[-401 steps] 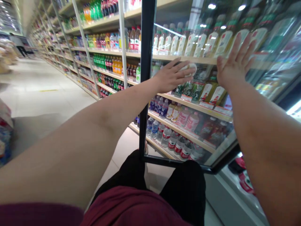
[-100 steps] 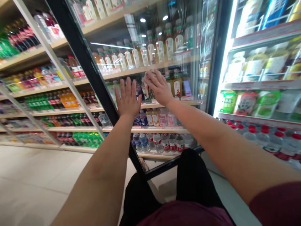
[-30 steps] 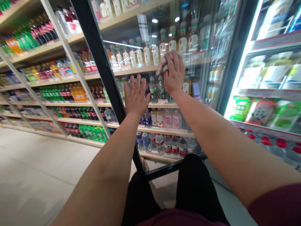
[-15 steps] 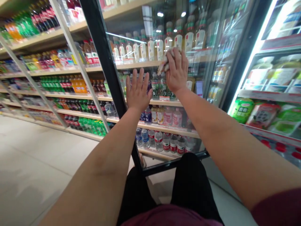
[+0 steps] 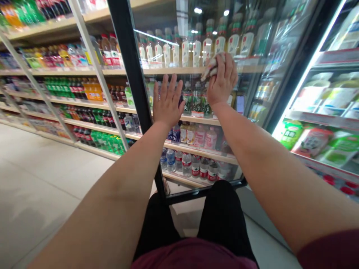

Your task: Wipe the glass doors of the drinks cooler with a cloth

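Note:
A glass door (image 5: 193,11) with a black frame stands swung out in front of me. My left hand (image 5: 167,101) lies flat against the glass near the left frame edge, fingers spread, holding nothing. Higher and to the right, my right hand (image 5: 223,79) is wrapped round a crumpled, light-coloured cloth (image 5: 209,71) and presses it to the pane. Part of the cloth is hidden under the palm and fingers. Bottles on shelves show through the glass behind both hands.
Shelves of drink bottles (image 5: 92,89) run along the left. At the right, a lit fridge (image 5: 325,116) holds bottles and bright green and red packs. Below the door's lower frame (image 5: 196,194) are my knees (image 5: 221,209). Pale floor tiles (image 5: 33,175) extend at left.
My right hand has slid the cloth a little right and slightly up across the glass. The left hand keeps to nearly the same place on the pane, and the view has shifted slightly.

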A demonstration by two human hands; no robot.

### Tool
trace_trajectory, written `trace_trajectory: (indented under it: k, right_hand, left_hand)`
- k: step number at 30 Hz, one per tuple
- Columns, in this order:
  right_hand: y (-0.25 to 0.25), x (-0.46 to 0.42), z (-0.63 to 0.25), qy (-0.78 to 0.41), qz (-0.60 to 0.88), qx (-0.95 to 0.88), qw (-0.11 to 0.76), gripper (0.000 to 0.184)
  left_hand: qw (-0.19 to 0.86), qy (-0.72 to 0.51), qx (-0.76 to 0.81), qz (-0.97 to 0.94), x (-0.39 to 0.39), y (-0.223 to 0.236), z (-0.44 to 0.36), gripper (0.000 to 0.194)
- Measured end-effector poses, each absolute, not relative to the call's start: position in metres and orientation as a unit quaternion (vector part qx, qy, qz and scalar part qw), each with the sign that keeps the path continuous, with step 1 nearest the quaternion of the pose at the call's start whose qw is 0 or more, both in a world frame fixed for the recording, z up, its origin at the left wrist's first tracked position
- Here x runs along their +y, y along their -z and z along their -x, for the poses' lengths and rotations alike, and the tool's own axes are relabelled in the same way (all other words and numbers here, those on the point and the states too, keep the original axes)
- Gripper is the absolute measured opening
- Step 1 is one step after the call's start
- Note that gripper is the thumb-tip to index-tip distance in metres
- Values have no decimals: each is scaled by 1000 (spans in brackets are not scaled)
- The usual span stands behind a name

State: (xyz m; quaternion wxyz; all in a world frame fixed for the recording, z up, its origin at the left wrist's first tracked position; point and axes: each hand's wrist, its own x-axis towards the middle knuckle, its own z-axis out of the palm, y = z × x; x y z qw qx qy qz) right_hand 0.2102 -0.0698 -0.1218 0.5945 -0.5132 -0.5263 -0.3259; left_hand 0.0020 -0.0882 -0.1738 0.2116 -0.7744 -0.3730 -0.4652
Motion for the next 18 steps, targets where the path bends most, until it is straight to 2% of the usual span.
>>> trace_trajectory:
  k: [5,8,12,15,18]
  right_hand:
    - [121,-67,-210,347,529,-532,562,68]
    - [122,-65,-211,348,525,-538,560,67]
    - [122,-66,-212,355,537,-531,551,67]
    - [122,-67,-213,361,546,-526,543,68]
    - [121,-65,-215,371,544,-522,541,67]
  left_hand:
    - [191,459,-391,775,-98,160,-1,69]
    - [170,461,-404,772,-101,134,-3,74]
    - [198,492,-361,767,-96,102,-7,82]
    - [208,493,-341,773,-91,94,-7,92]
    - [214,497,-345,767,-88,96,-5,90]
